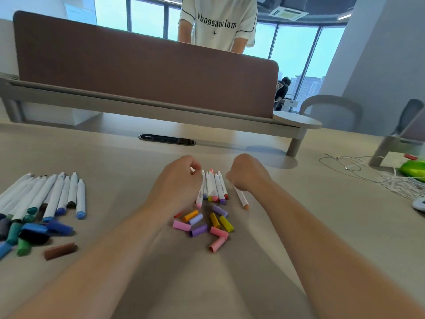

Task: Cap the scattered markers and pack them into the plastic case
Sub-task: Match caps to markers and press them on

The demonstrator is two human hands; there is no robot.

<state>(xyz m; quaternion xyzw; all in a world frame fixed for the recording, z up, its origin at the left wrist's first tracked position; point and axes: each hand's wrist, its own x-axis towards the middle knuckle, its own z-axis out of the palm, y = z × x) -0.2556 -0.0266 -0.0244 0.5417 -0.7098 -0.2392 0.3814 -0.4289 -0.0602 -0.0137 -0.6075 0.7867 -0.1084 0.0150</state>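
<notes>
Capping is barely beginning: right hand (246,173) fingers are gripping an orange-ended marker (241,197) beside uncapped markers (215,186) on the tabletop (299,226); left hand (179,178) fingers are curling, hold unclear; caps (207,224) are lying loose, case unseen.

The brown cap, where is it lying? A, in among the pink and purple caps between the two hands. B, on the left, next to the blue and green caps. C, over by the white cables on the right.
B: the brown cap lies by itself just right of the blue and green caps, well apart from the pastel caps in the middle.
</notes>
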